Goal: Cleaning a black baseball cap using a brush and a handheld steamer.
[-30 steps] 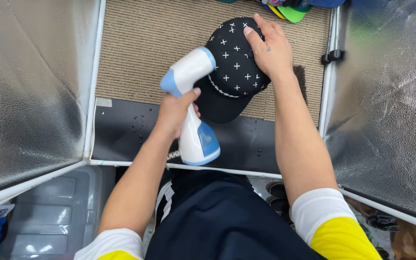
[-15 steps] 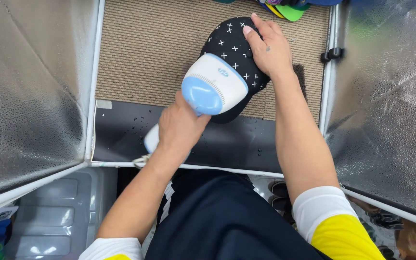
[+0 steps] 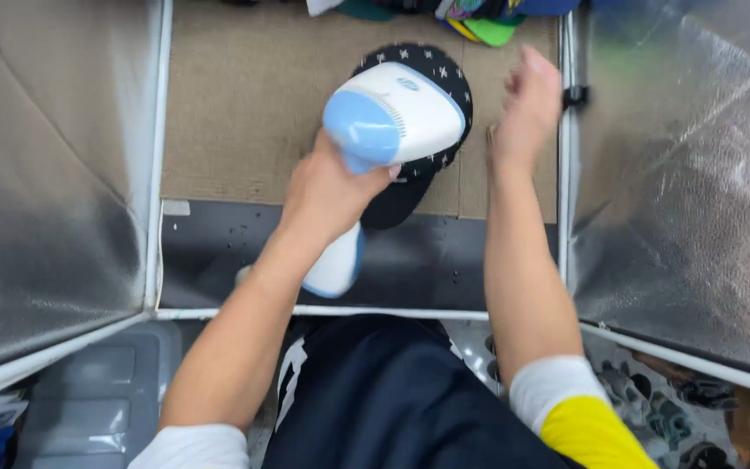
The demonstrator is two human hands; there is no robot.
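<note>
Steaming technique: keep the white-and-light-blue handheld garment steamer [image 3: 388, 117] with its broad head close over the black baseball cap with small white cross marks [image 3: 423, 95], and the body tilted so the head faces the fabric squarely. The left hand [image 3: 327, 191] is wrapped tight around the steamer's handle, thumb side up. The right hand [image 3: 527, 108] is off the cap, just beside its right edge, fingers loosely curled and holding nothing; it is blurred, so finer detail cannot be told. A free hand is best kept clear of the steam path.

The cap lies crown-up on a tan woven mat [image 3: 245, 104], brim toward the person and overhanging a dark smooth panel [image 3: 210, 252]. The steamer shell is glossy moulded plastic with rounded edges. Crinkled silver reflective sheets [image 3: 679, 200] on white tube frames flank the work surface. Coloured fabric items [image 3: 479, 26] lie at the far edge.
</note>
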